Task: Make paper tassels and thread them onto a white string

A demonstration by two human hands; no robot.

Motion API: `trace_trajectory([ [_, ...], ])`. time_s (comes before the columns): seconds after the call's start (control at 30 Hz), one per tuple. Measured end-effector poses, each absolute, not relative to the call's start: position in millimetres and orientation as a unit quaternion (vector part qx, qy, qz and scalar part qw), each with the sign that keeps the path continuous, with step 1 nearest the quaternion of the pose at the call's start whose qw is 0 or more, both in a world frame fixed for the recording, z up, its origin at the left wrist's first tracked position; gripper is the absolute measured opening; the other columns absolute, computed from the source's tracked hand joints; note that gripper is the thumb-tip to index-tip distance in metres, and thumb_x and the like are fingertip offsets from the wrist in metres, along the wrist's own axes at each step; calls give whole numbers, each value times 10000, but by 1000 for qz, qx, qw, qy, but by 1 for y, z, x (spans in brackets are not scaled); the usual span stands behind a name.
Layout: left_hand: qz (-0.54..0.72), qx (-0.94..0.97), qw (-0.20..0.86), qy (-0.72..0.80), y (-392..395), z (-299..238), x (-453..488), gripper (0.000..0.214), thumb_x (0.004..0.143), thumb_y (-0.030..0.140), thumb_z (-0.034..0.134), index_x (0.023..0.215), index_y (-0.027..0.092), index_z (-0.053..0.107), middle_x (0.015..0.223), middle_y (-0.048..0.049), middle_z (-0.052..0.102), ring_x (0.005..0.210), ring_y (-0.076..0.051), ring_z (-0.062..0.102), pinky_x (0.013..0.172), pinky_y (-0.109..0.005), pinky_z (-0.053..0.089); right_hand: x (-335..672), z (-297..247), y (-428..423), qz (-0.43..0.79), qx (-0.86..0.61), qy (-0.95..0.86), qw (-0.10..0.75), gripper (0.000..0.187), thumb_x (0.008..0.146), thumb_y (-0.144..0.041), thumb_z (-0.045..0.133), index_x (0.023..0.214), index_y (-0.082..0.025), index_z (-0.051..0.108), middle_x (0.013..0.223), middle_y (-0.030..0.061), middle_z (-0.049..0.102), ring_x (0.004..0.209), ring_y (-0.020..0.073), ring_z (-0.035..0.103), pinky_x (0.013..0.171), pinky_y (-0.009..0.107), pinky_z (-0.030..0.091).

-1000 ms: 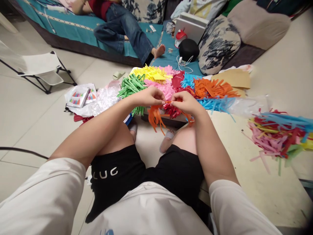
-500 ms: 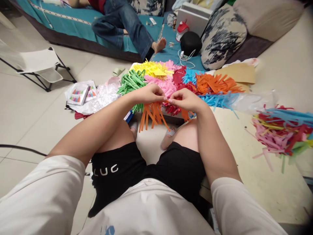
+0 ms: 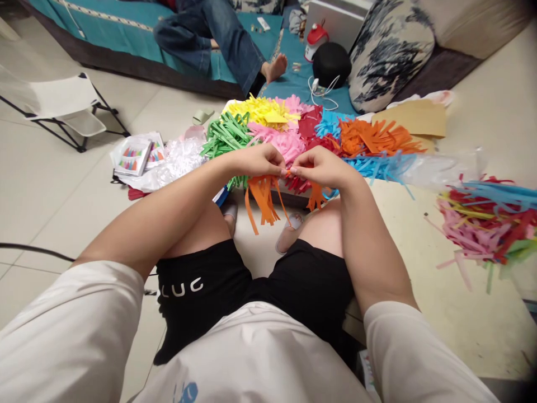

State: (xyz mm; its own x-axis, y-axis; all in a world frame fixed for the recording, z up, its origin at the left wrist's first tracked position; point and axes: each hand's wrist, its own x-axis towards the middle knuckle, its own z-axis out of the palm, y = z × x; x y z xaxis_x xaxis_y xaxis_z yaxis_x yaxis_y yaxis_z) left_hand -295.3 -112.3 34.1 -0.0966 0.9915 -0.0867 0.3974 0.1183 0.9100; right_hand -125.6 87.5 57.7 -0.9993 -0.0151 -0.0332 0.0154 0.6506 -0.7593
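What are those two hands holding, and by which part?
The left hand and right hand pinch an orange tassel around its narrow middle, strands hanging on both sides.

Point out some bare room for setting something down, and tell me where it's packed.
Bare: the cream tabletop between the right arm and multicoloured fringe; also the tiled floor between the white chair and black cable. Crowded: beyond the left hand and right hand, where green fringe, pink fringe and red fringe bunch together.
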Motion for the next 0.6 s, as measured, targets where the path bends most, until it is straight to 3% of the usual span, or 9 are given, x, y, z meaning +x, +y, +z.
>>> trace_trajectory([
  [0.17, 399, 540, 383, 635, -110, 28, -290, 164, 854, 296, 908, 897, 183, 797, 810, -58, 824, 767, -205, 794, 778, -308, 598, -127, 58, 87, -433, 3, 899, 58, 399, 928, -509, 913, 758, -198, 731, 650, -6, 582, 642, 143, 458, 636, 313, 392],
  [0.37, 375, 538, 363, 662, -113, 35, -289, 150, 935, 318, 831, 929, 179, 776, 799, -53, 824, 762, -187, 780, 777, -282, 570, -125, 62, 85, -488, 21, 872, 6, 349, 762, -423, 1069, 909, -239, 811, 962, 62, 833, 918, 251, 750, 826, 348, 627],
  [0.6, 344, 553, 300, 697, -116, 45, -284, 230, 988, 356, 739, 853, 170, 759, 796, -51, 828, 687, -145, 654, 717, -268, 478, -124, 61, 86, -455, 39, 889, -9, 208, 847, -354, 933, 876, -194, 803, 825, 50, 766, 806, 214, 681, 773, 329, 563],
])
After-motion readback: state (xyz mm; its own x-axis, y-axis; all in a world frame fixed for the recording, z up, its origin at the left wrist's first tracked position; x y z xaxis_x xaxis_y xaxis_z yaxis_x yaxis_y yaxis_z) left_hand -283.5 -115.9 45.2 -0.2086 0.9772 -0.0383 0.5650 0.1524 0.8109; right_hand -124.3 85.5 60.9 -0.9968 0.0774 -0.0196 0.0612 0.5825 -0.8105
